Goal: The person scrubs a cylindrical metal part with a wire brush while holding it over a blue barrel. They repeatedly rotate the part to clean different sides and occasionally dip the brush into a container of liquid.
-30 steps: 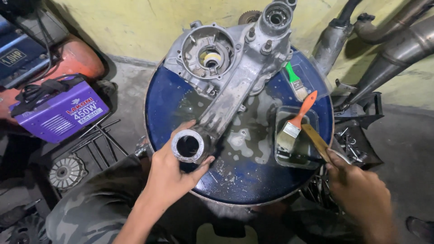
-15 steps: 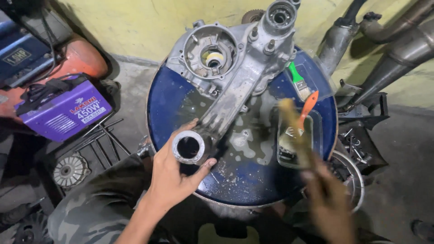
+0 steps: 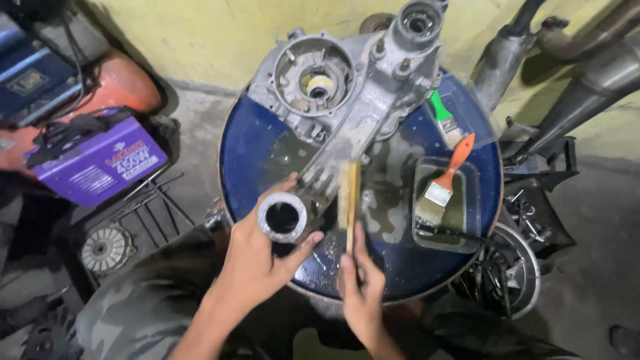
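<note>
Blue drum top (image 3: pixel 253 143), wet with patchy liquid, serves as my bench. Aluminium engine crankcase (image 3: pixel 347 87) lies across it, wide housing at the far rim, narrow arm running toward me. My left hand (image 3: pixel 257 257) cups the round tube end (image 3: pixel 283 217) of that arm at the near rim, fingers curled around it. My right hand (image 3: pixel 360 287) pinches a wooden-handled brush (image 3: pixel 349 200), held just right of the tube end, against the arm. Clear tray (image 3: pixel 470 200), right on the drum, holds an orange-handled paintbrush (image 3: pixel 445 180); green-handled brush (image 3: pixel 445 120) lies beyond it.
</note>
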